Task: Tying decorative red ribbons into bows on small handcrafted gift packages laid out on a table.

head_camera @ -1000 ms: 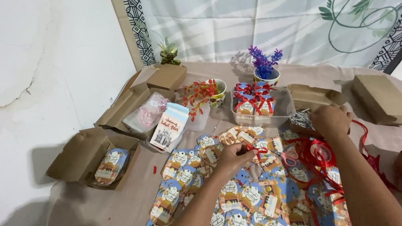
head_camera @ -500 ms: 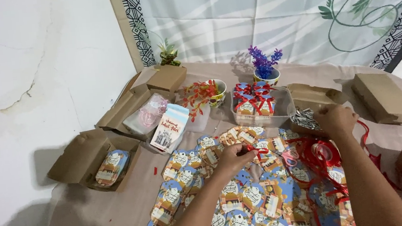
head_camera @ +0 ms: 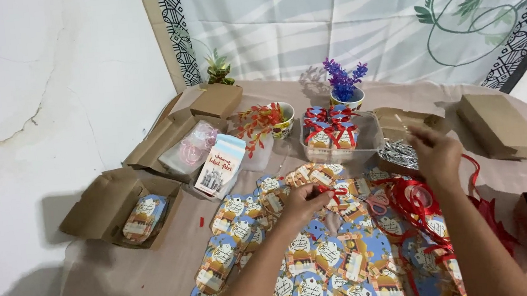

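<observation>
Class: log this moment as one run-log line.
left hand: pinching red ribbon | right hand: raised over ribbon | beneath: printed tags

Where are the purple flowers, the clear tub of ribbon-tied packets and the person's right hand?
purple flowers (head_camera: 342, 77), head view, on the blossoms.
clear tub (head_camera: 370, 136), head view, on its right wall.
right hand (head_camera: 435, 156), head view, on the back of the hand.

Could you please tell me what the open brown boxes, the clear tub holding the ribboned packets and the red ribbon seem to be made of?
The open brown box looks like matte kraft cardboard, with folded flaps and a dull surface. The clear rectangular tub seems to be thin glossy plastic, since the packets show through its walls. The red ribbon appears to be shiny synthetic satin or plastic; it catches the light.
</observation>
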